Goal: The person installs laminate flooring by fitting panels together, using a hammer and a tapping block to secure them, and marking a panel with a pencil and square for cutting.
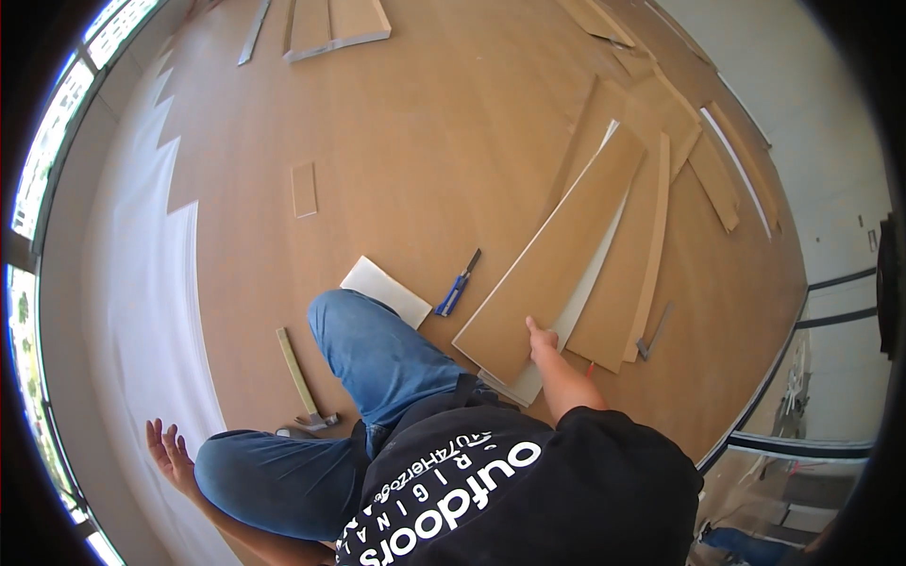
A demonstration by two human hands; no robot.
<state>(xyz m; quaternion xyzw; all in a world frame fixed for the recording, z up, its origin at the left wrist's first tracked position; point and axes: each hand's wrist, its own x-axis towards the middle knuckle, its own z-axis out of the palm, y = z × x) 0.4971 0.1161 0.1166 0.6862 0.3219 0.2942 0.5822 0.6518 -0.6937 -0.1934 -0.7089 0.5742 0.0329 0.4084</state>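
My right hand (544,347) grips a long brown board (552,255) near its lower end, thumb on top, fingers partly hidden. A white piece (590,274) shows beneath that board. My left hand (170,453) is raised beside my left knee with spread, slightly curled fingers and nothing in them. A blue utility knife (456,293) lies left of the held board, near a small white panel (387,285) partly behind my right knee. A hammer (294,363) rests on the brown floor covering (415,170) between my knees and the white underlay (142,311).
Loose boards (703,165) are piled along the right by the wall (802,113), near a metal square (661,330). More boards (335,28) and a metal strip (253,28) lie at the far end. A small offcut (303,189) sits mid-floor. Windows (28,217) run along the left.
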